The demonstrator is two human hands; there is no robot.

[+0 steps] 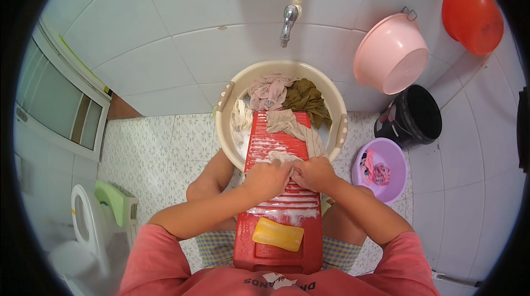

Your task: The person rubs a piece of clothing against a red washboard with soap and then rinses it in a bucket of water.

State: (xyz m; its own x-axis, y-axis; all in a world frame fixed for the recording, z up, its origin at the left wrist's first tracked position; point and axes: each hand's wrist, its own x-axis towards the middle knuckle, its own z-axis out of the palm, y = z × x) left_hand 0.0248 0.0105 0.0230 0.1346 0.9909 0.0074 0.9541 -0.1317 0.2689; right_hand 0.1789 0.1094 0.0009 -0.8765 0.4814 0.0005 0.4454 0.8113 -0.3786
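Observation:
A red ribbed washboard [281, 209] leans from my lap into a beige plastic washtub [285, 64]. Both hands meet on its soapy ridges, gripping a wet beige cloth [290, 124] between them. My left hand [267, 178] has its fingers curled around the bunched end; my right hand [314, 174] is closed on it just beside. The rest of the cloth trails up the board and over its right edge. On the board's lower end lies a yellow bar of soap [278, 234]. White foam streaks the ridges.
Pinkish [271, 91] and olive [306, 99] garments lie in the tub. A chrome tap [288, 24] juts from the wall above. At right are a purple basin [395, 167] holding small clothes, a black bucket [408, 118] and a hanging pink basin [391, 53]. A green stool [112, 200] stands left.

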